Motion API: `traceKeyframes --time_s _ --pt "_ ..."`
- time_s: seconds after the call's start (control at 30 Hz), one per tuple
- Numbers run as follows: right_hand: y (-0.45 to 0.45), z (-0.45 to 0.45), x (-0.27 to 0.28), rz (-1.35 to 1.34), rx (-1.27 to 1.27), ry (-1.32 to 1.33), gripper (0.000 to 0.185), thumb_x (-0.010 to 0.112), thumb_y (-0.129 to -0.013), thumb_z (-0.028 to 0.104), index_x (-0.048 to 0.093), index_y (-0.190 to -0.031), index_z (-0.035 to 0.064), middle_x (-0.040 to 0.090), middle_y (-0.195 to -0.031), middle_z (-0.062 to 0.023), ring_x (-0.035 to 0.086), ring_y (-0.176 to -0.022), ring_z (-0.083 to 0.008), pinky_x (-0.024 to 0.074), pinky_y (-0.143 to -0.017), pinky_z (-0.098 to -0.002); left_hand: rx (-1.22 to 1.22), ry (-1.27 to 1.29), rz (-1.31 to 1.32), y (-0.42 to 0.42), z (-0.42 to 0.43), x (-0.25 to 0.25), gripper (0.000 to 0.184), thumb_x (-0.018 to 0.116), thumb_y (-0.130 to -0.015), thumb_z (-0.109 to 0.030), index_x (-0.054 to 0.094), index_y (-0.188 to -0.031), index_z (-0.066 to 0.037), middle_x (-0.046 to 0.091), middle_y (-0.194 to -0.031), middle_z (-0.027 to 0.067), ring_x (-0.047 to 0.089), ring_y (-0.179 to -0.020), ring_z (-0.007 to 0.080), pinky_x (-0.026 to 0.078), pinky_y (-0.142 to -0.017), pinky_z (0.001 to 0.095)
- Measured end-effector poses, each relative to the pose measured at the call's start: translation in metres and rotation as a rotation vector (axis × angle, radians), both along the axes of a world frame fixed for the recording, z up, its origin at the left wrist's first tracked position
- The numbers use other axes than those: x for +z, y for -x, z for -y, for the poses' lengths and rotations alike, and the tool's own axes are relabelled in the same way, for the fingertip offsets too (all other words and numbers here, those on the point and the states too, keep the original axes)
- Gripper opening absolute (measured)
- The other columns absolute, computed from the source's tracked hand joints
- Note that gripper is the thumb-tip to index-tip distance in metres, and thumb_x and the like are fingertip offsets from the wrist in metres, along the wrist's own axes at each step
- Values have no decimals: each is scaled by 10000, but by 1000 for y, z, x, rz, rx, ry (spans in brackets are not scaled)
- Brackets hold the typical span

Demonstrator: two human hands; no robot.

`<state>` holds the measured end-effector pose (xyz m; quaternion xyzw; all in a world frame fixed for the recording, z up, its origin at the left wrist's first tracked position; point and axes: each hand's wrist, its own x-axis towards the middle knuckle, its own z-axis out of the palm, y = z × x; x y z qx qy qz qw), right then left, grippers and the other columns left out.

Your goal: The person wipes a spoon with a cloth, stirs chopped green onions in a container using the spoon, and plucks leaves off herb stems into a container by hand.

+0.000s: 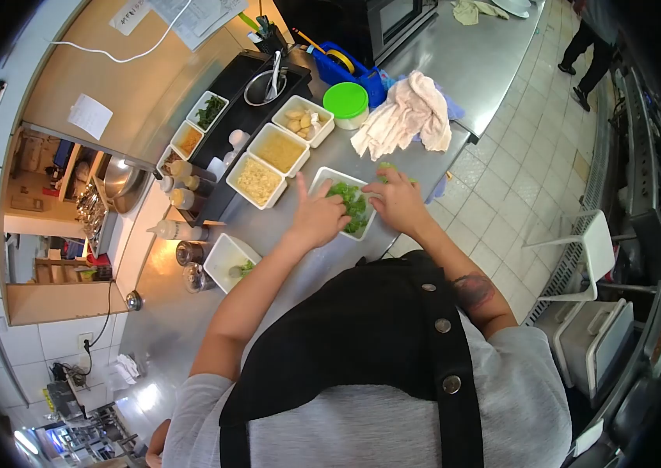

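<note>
A white rectangular container (326, 173) of chopped leafy greens (355, 209) stands on the counter in front of me. My left hand (318, 217) reaches over its left side, fingers apart, with the fingertips at the greens. On the opposite side is my right hand (399, 201), its spread fingers at the container's right rim. Bits of green show just beyond the right hand's fingers; whether they touch it I cannot make out. Neither hand visibly grips anything.
Tubs of chopped pale garlic (259, 181), yellowish paste (278, 150) and peeled pieces (299, 119) stand at the back left. Nearby are a green-lidded tub (345, 104), a crumpled cloth (407, 115), squeeze bottles (178, 230) and another white container (225, 256). Another person (592, 51) stands at far right.
</note>
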<state>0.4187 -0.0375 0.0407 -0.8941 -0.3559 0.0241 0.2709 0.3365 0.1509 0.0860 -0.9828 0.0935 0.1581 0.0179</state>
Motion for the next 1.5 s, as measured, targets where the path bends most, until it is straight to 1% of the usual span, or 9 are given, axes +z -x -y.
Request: traceKeyframes --time_s 0.3,0.4,0.5,0.7,1.0,1.3,1.33,1.43,1.5 --pt "2 -2 0 -28 -4 -22 260 683 -812 143 722 -1064 194 543 -1282 -94 542 -1177 -318 450 -918 -528 43 -8 132 10 -22 25 202 660 -867 -250 743 -975 -100 606 -1174 8 393 -1358 267 133 -1100 738" --pt "1 -3 -1 -37 -1 -44 258 681 -811 137 723 -1061 186 543 -1279 -100 543 -1176 -322 452 -912 -536 -9 67 256 4 -11 14 175 682 -842 -192 726 -979 -94 580 -1257 11 413 -1331 270 271 -1060 669" --pt "2 -3 0 -52 -4 -46 258 678 -809 132 724 -1059 181 543 -1280 -105 541 -1180 -328 453 -911 -545 -82 304 78 -9 -3 -7 282 723 -772 -122 698 -1052 -102 582 -1253 2 445 -1274 269 362 -961 572" --pt "3 -5 -2 -88 16 -21 275 673 -793 135 726 -1059 177 540 -1295 -109 539 -1191 -341 457 -913 -555 -89 87 -188 -27 14 -10 521 741 -698 -55 646 -1194 -183 584 -1249 -35 480 -1198 243 350 -911 525" --pt "3 -5 -5 -104 48 -19 300 637 -781 108 722 -1063 169 534 -1302 -111 532 -1198 -355 465 -913 -543 -193 -235 -138 -43 9 -38 354 747 -692 -83 738 -1017 -222 683 -972 -16 549 -1094 222 313 -881 514" --pt "-1 -2 -6 -157 104 -207 323 645 -758 32 697 -1068 107 570 -1241 -158 581 -1116 -360 498 -930 -433 173 519 -141 -32 -33 11 279 697 -732 -80 688 -1009 -118 683 -964 85 624 -1006 240 407 -924 429" --pt "-1 -2 -3 -157 103 -220 322 646 -753 25 696 -1063 100 574 -1234 -162 586 -1106 -362 500 -932 -421 226 611 -170 -32 -37 14 257 667 -757 -38 667 -1012 -69 683 -966 67 645 -937 213 468 -859 353" --pt "0 -5 2 -166 108 -231 292 636 -768 80 723 -1038 149 590 -1217 -106 572 -1148 -322 486 -907 -500 177 960 -118 -27 -50 2 232 631 -776 27 638 -1001 -32 668 -946 17 632 -897 135 486 -810 285" --pt "2 -7 6 -138 142 -237 267 654 -772 107 724 -1026 149 589 -1223 -100 573 -1146 -321 483 -911 -496 353 1179 -237 -23 -51 0 248 598 -782 67 619 -1011 -25 659 -950 2 624 -906 111 486 -813 271"
